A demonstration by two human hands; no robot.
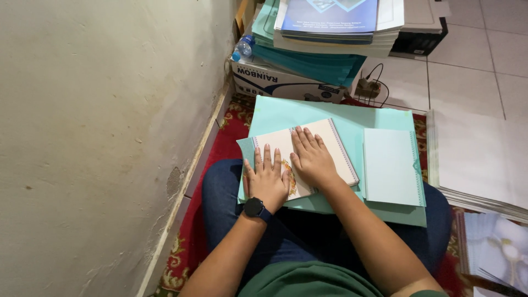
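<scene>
Both hands grip nothing: left hand (268, 179) and right hand (312, 158) lie flat, fingers spread, pressing a cream booklet (324, 144) onto a teal sheet (286, 113) across the lap. Step in hand appears to be flattening; a following move would call for even pressure. Second teal booklet (391, 165) lies just beside.

a small home print or bindery workroom, worked on the floor. paper stacks (335, 33), a printer (423, 27), loose sheets (478, 159) crowd a patterned rug (220, 143) on tile.
</scene>
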